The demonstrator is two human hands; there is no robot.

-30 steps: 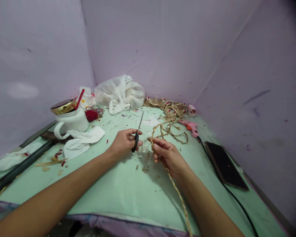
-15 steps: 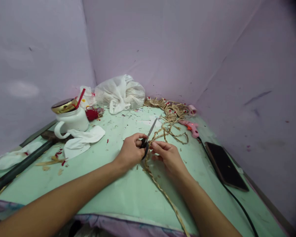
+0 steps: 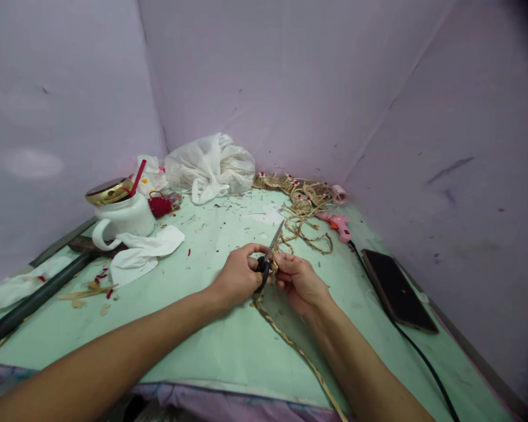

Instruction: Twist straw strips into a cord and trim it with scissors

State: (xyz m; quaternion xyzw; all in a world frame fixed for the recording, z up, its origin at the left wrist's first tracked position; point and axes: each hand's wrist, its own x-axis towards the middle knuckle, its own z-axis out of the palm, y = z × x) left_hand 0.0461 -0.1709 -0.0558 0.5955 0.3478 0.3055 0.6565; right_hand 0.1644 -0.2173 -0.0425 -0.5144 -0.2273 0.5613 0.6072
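Note:
My left hand [image 3: 243,271] is closed around the black handles of a pair of scissors [image 3: 275,239], whose blades point up and away from me. Close beside it, my right hand [image 3: 300,280] pinches a braided straw cord [image 3: 290,346] near the scissors. From between the hands the cord runs down toward the table's front edge, and more of it lies in loose loops [image 3: 317,241] beyond my fingers. Whether the blades touch the cord is hard to make out.
Woven straw pieces [image 3: 303,202] lie at the back near a pink glue gun [image 3: 339,225]. A phone [image 3: 398,290] rests at the right, over a black cable. On the left are a white mug [image 3: 129,217], a hammer [image 3: 39,299] and white cloth [image 3: 145,252]; a plastic bag [image 3: 211,167] is behind.
Both hands have shifted slightly, and the scissors have tilted a little to the right. My right hand has turned somewhat, its fingers still on the cord. The whole view has moved slightly.

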